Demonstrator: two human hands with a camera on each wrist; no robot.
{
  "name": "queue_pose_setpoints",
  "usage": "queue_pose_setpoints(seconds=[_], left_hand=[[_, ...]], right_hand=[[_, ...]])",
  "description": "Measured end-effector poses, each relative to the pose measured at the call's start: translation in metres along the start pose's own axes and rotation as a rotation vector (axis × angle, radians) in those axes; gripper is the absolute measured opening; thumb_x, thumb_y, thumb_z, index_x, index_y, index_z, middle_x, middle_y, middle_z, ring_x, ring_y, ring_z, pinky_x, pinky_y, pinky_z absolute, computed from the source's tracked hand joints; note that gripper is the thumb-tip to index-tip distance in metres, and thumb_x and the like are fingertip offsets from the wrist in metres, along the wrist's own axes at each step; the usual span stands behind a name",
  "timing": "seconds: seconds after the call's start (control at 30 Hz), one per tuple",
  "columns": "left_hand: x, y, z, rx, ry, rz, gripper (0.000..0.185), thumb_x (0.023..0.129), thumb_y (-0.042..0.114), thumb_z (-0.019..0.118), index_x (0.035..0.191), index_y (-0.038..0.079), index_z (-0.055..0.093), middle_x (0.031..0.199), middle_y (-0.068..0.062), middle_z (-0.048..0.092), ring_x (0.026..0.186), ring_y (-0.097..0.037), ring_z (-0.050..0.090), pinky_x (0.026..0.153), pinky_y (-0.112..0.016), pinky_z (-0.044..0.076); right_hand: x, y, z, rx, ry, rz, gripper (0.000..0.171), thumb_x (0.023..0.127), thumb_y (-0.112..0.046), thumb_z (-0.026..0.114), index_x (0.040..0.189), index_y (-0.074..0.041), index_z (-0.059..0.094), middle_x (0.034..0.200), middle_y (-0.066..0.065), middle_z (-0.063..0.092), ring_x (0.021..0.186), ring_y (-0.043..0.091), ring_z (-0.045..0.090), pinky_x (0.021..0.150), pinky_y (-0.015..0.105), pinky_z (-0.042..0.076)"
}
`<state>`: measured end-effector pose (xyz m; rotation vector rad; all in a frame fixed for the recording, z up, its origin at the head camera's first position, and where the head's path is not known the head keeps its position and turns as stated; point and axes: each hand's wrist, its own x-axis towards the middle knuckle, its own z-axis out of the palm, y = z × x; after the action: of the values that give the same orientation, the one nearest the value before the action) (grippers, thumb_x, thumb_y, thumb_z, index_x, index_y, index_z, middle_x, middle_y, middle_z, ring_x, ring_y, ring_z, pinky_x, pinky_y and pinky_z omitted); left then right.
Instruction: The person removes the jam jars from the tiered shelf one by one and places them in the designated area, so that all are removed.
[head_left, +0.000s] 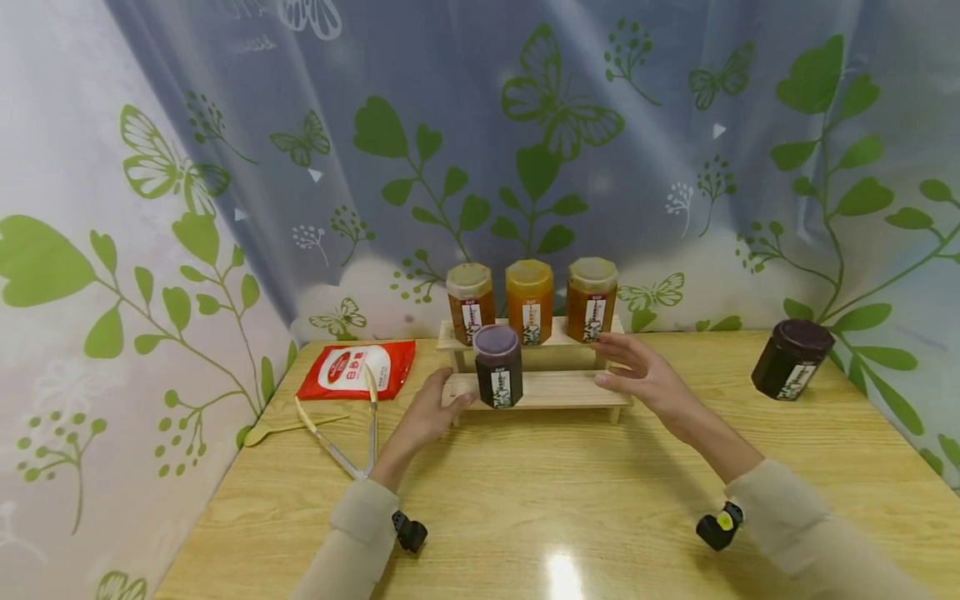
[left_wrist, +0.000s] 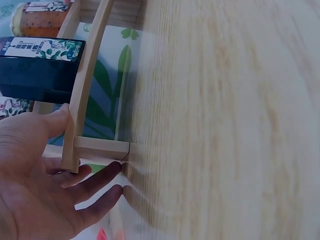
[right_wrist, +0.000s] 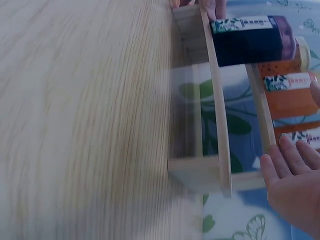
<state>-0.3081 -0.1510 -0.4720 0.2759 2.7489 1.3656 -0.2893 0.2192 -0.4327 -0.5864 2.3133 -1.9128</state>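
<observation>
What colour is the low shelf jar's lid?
The lid is pale purple, best seen in the head view.

Four jars on the stand

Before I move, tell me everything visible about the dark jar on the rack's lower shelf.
The dark jar is faceted, nearly black below a purplish top, with a white, leaf-printed label facing front. Glass or plastic is unclear. It stands upright, left of centre on the wooden lower shelf. The left grip is close beside it; whether they touch isn't clear.
</observation>
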Motion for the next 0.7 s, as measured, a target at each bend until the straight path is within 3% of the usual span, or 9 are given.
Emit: queue_pose_setpoints(seconds=[0.1, 0.53, 0.7], left_hand=[[0.0, -0.001, 0.0, -0.007, 0.002, -0.004, 0.074, 0.105, 0.033, 0.064, 0.16, -0.003, 0.03, 0.166, -0.026, 0.03, 0.153, -0.043, 0.028, 0.123, -0.06, 0.026], [-0.002, -0.004, 0.0, -0.021, 0.007, -0.01, 0.075, 0.105, 0.035, 0.064, 0.16, -0.002, 0.03, 0.166, -0.025, 0.03, 0.153, -0.044, 0.028, 0.122, -0.062, 0.027], [-0.001, -0.003, 0.0, -0.03, 0.007, -0.004, 0.074, 0.104, 0.034, 0.065, 0.16, -0.002, 0.031, 0.165, -0.025, 0.031, 0.153, -0.044, 0.028, 0.122, -0.061, 0.027]], right_hand=[[0.006, 0.0, 0.01, 0.021, -0.012, -0.01, 0.068, 0.102, -0.014, 0.068, 0.16, -0.006, 0.034, 0.162, 0.018, 0.041, 0.15, 0.04, 0.034, 0.124, 0.057, 0.024], [0.027, -0.004, 0.055, 0.053, -0.037, -0.026, 0.063, 0.099, -0.006, 0.069, 0.156, -0.004, 0.041, 0.158, 0.02, 0.046, 0.147, 0.043, 0.038, 0.123, 0.061, 0.025], [0.034, -0.007, 0.071, 0.052, -0.05, -0.013, 0.065, 0.098, -0.008, 0.072, 0.155, -0.004, 0.043, 0.156, 0.021, 0.046, 0.146, 0.041, 0.041, 0.119, 0.06, 0.034]])
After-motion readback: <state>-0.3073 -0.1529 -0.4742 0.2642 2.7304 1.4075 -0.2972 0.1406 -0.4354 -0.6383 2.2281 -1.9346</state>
